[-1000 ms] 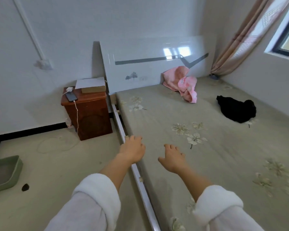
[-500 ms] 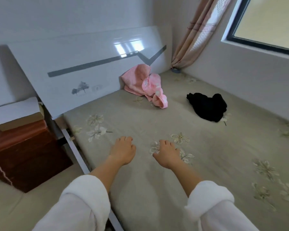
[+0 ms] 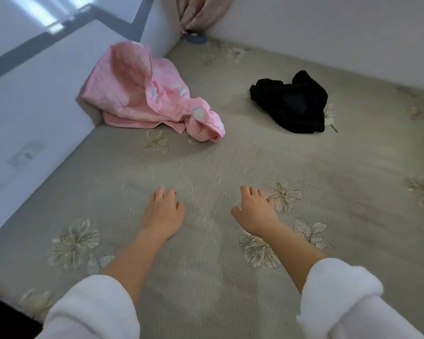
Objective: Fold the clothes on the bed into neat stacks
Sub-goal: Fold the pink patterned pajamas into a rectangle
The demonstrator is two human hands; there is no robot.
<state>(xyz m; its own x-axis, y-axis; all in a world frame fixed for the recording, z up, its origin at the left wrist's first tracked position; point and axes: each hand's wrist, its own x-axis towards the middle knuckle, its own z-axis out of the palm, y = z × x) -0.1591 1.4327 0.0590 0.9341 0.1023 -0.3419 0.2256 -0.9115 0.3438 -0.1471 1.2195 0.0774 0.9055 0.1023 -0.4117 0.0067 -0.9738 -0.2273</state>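
Pink garment (image 3: 137,94) and black garment (image 3: 291,104) lie well beyond the fingers (image 3: 160,195)

The bed (image 3: 206,162) has a gray-green cover with pale flowers. A crumpled pink cloth (image 3: 142,94) lies at the upper left, against the headboard (image 3: 34,106). A black cloth (image 3: 291,104) lies at the upper right, well apart.

Bed cover (image 3: 206,172): matt woven cloth
Pink garment (image 3: 137,94): soft quilted cloth
Headboard (image 3: 34,99): glossy — smooth
Sleeves (image 3: 338,302): fluffy fleece
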